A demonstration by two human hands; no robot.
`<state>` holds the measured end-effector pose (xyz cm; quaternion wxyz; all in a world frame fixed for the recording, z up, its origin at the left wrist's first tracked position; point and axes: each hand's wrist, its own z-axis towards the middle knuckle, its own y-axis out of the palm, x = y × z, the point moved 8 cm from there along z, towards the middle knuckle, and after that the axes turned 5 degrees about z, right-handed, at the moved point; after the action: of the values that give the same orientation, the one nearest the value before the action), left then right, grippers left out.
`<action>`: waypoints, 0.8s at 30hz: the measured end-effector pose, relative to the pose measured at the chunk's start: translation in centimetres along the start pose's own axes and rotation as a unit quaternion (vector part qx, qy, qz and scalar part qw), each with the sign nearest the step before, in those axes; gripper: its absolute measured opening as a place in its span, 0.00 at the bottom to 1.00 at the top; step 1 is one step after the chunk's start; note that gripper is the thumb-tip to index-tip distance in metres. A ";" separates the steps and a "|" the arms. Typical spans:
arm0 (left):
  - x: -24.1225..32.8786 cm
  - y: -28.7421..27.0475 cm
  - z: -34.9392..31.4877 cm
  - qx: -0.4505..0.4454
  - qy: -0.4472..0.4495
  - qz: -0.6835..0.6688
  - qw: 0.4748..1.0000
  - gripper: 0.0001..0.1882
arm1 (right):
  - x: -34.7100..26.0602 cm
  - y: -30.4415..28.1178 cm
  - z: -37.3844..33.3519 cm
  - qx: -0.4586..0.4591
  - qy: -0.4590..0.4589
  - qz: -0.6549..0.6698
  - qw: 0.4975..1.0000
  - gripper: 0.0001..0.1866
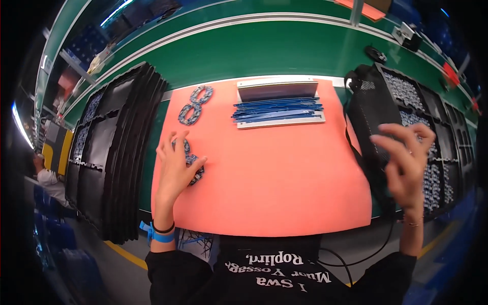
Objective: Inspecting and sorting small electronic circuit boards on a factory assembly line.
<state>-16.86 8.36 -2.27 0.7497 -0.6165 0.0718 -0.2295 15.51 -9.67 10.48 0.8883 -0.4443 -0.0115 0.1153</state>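
Observation:
On the salmon-coloured mat (284, 178), my left hand (174, 165) lies over a pair of blue-grey segmented rings (197, 175), its thumb and fingers spread. The palm and fingers hide part of them, and how firmly they touch cannot be told. Farther away, two similar rings (190, 114) form a figure eight. My right hand (406, 160) hovers by the right-hand trays (406, 91), fingers bent and apart, with nothing visible in it. Several small blue-grey parts (432, 185) fill compartments there. A metal holder (277, 90) with thin blue strips (277, 109) stands at the mat's far side.
Tall stacked black trays (124, 152) flank the mat's left edge. A black mesh-sided bag or case (370, 117) with a strap stands at the right. A cable (376, 249) hangs below the bench. A green panel (284, 48) runs behind. Another person's sleeve (50, 180) shows far left.

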 end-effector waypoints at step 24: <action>11.6 3.0 5.5 -0.143 -0.084 -0.763 0.624 0.17 | -4.8 17.2 0.8 -0.055 0.341 0.714 0.609 0.17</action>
<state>-3.69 8.65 -1.82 0.2107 -0.5666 -0.4559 -0.6533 7.45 -0.14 -2.26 0.4385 -0.3675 0.6065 0.5521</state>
